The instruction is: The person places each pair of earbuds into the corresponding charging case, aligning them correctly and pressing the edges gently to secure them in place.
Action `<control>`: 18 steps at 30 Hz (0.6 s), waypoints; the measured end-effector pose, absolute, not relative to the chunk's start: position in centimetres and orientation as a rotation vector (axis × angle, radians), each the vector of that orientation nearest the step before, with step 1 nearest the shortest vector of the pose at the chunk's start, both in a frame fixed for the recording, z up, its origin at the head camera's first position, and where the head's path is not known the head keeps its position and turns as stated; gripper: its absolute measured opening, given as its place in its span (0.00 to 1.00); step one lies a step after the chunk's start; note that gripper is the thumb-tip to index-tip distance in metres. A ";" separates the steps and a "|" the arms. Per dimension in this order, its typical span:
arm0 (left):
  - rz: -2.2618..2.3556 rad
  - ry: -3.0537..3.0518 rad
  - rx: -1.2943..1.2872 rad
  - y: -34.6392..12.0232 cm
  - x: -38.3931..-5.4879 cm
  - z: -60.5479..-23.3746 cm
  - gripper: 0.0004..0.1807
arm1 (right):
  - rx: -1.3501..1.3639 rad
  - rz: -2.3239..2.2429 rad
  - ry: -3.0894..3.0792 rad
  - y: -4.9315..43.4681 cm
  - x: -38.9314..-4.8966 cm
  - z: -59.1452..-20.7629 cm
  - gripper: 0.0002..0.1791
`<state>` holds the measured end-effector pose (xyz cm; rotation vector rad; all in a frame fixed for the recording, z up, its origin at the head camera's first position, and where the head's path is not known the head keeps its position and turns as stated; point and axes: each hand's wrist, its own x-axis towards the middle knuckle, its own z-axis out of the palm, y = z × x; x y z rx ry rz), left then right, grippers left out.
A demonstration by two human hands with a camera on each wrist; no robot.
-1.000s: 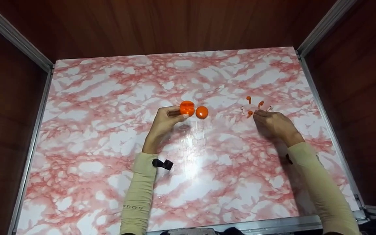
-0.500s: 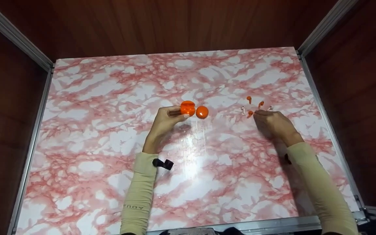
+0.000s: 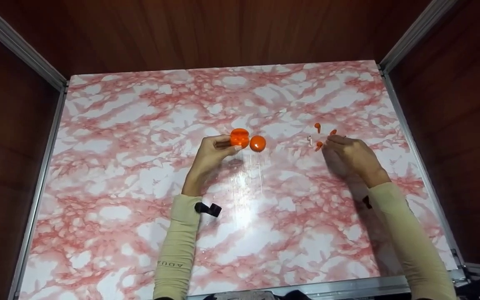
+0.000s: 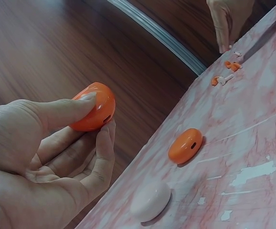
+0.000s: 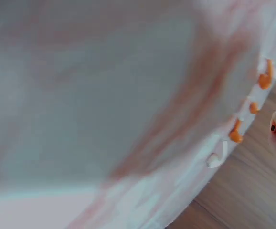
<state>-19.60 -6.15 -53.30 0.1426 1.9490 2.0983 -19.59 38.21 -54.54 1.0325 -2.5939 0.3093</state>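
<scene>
My left hand (image 3: 211, 155) grips an orange earbud case (image 3: 239, 138), its lid raised in the head view. Thumb and fingers pinch this case from both sides in the left wrist view. Just right of it on the table sits a second, closed orange earbud case (image 3: 258, 143). My right hand (image 3: 353, 155) is low beside a cluster of loose earbuds. In the right wrist view its fingertips pinch an orange earbud (image 5: 273, 128), mostly covered. Around them lie orange earbuds (image 3: 317, 127) and a white earbud (image 3: 310, 140).
A white earbud case (image 4: 150, 202) stands on the table near the orange one, unseen in the head view. The marbled red-and-white table (image 3: 148, 233) is bounded by dark wooden walls (image 3: 206, 33) with metal edge rails.
My right hand has shifted slightly right and away from me, and now covers the white earbud at the right end of the cluster. The left hand and its case stay almost still.
</scene>
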 end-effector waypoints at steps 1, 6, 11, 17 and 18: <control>2.101 1.945 0.145 -6.1 -19.6 -53.3 0.17 | 1.028 0.321 -2.591 37.9 -19.6 -54.4 0.19; 2.102 1.948 0.176 -6.0 -19.6 -53.3 0.17 | 1.040 0.326 -2.553 36.6 -19.6 -53.7 0.17; 2.092 1.969 0.187 -6.1 -19.6 -53.2 0.17 | 1.065 0.324 -2.506 35.3 -19.8 -53.4 0.17; 2.079 1.981 0.186 -6.1 -19.5 -53.2 0.17 | 1.038 0.452 -2.489 34.1 -19.9 -53.5 0.21; 2.081 1.982 0.185 -6.1 -19.5 -53.2 0.17 | 1.025 0.482 -2.489 33.8 -19.9 -53.5 0.21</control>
